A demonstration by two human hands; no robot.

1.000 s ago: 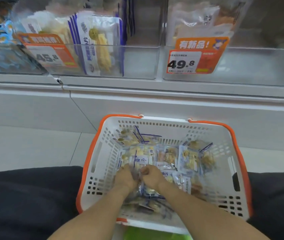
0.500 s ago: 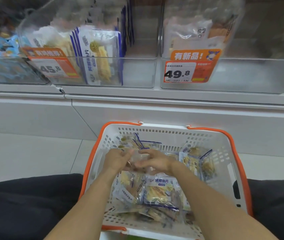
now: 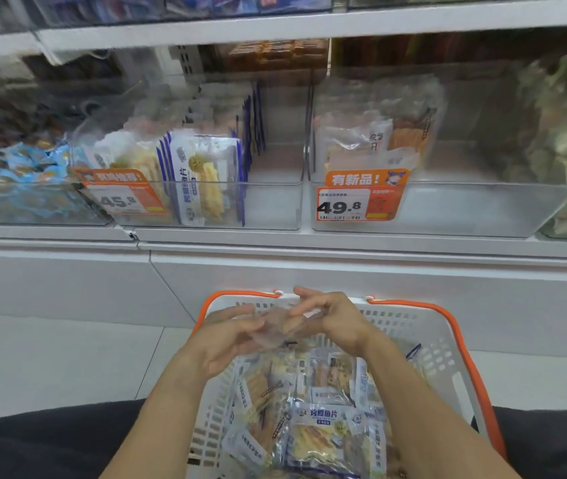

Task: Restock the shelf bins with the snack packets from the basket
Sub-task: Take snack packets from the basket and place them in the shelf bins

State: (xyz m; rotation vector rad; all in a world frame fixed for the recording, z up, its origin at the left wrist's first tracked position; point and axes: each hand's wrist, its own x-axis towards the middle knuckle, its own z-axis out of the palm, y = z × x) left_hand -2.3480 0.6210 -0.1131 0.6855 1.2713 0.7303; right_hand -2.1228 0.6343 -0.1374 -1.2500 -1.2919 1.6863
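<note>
A white basket (image 3: 448, 344) with an orange rim sits low in front of the shelf. It is full of clear snack packets (image 3: 316, 430) with blue print and yellow pieces inside. One blurry clear packet (image 3: 280, 328) is held up above the pile. Clear shelf bins (image 3: 271, 202) stand in a row above, with a few packets standing upright inside.

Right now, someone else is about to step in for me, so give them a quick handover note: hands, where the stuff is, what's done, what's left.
Left hand and right hand: together they hold one clear snack packet above the far end of the basket.
Basket: on the floor before the shelf, many snack packets lying inside.
Bin with the 45.8 tag: upright packets on its left side, room on its right.
Bin with the 49.8 tag: a few packets at the back left.
Done: one packet lifted out.
Left: place it in a bin, then empty the basket.
</note>
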